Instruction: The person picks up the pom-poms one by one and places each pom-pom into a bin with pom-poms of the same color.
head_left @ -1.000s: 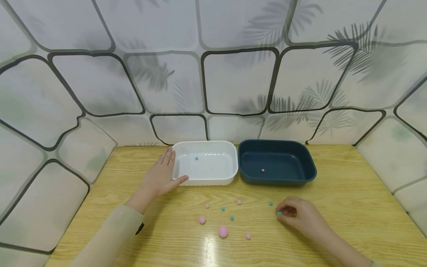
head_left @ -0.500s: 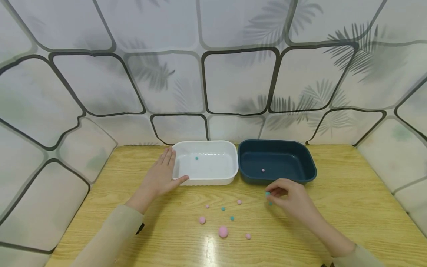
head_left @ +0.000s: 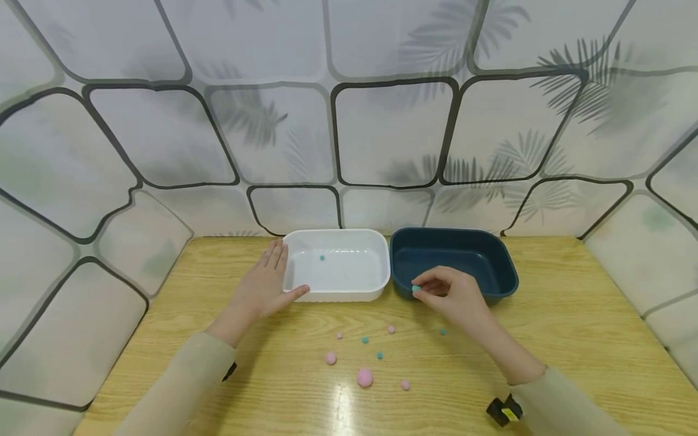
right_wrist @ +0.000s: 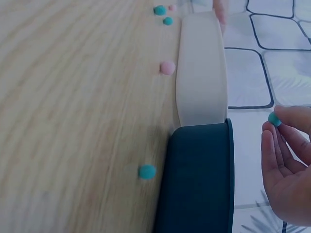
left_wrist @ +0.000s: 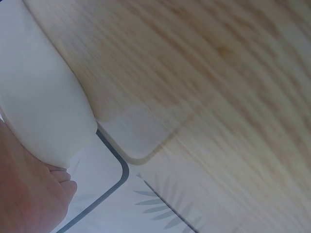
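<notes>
Between thumb and fingertips my right hand [head_left: 455, 297] pinches a small teal ball [right_wrist: 274, 119], held above the near rim of the dark blue tray [head_left: 507, 281]. My left hand [head_left: 260, 284] lies with straight fingers along the left end of the white tray [head_left: 340, 297], its thumb on the near rim. One teal ball [head_left: 322, 258] rests inside the white tray. In the head view my right hand covers part of the blue tray's inside. On the table in front are a large pink ball [head_left: 365, 378], several smaller pink balls [head_left: 331, 358] and several teal balls [head_left: 379, 355].
The two trays stand side by side at the back of the wooden table [head_left: 283, 375], close to a patterned wall covering [head_left: 387, 133]. One teal ball [right_wrist: 146, 171] lies on the table close to the blue tray's near wall.
My right hand has lifted the teal ball off the table and carried it forward and left to the blue tray's near rim. My left hand has stayed in place.
</notes>
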Demonstrator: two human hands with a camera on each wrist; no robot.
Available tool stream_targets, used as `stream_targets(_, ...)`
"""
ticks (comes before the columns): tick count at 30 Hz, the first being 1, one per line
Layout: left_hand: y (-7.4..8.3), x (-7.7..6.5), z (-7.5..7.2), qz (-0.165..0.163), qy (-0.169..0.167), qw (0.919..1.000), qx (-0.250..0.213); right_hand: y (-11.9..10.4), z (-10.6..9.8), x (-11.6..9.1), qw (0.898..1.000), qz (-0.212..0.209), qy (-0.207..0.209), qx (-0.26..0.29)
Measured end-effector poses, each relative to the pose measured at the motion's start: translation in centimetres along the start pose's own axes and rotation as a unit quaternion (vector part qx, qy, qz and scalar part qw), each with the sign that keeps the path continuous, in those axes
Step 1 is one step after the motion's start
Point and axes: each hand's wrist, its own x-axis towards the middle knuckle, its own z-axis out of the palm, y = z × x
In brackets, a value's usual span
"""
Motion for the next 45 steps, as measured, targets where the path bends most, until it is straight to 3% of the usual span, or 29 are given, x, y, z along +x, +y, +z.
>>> stream_targets(10, 0.0, 0.1, 0.0, 0.005, 0.001, 1.0000, -0.007, -0.9, 1.2, 3.2, 0.999, 0.035, -0.003, 0.036)
stream_targets(20, -0.2, 0.2, 0.3, 0.001, 0.001, 0.9999, -0.011, -1.8, 3.3, 6.5, 0.998, 0.017, 0.000, 0.059)
stream_targets(29, -0.2, 0.2, 0.3, 0.001, 0.000, 1.0000, -0.007, -2.1, 5.1, 9.0, 0.998, 0.031, -0.015, 0.060)
stream_targets(45, -0.1, 0.2, 0.2, 0.000, -0.001, 0.9999, -0.011, -1.0, 7.4, 10.9, 0.995, 0.071, -0.041, 0.059)
